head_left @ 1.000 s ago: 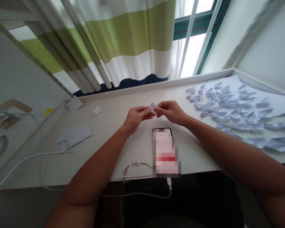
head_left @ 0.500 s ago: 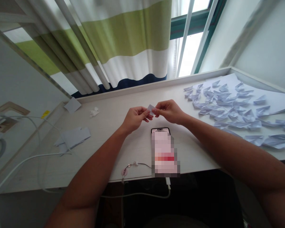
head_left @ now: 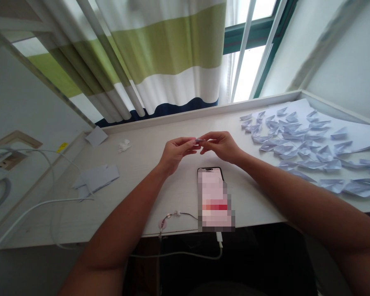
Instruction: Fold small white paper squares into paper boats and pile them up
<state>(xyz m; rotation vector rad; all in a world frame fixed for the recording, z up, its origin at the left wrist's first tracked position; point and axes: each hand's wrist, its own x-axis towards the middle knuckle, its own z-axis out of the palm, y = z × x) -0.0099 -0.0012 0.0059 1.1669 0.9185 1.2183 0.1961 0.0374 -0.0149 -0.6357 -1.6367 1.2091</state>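
Observation:
A small folded piece of white paper (head_left: 198, 140) is held between both hands, above the middle of the desk. My left hand (head_left: 176, 153) pinches its left end between thumb and fingers. From the other side, my right hand (head_left: 219, 144) grips the right end with thumb and forefinger. The paper shows nearly edge-on, and fingers hide most of it. Below the hands lies a phone (head_left: 211, 193) with its screen blurred out. To the right, many folded paper boats (head_left: 299, 139) are spread in a loose cluster.
White sheets (head_left: 362, 133) lie under and behind the boats. Paper squares (head_left: 100, 179) are stacked at left, with another square (head_left: 96, 136) in the far corner and a crumpled tissue (head_left: 124, 145) near it. A charging cable (head_left: 191, 253) and a beaded strap (head_left: 169, 216) trail by the phone.
The small paper has turned from showing its flat diamond face to nearly edge-on. Both hands have drawn slightly closer around it, and the whole view has shifted a little.

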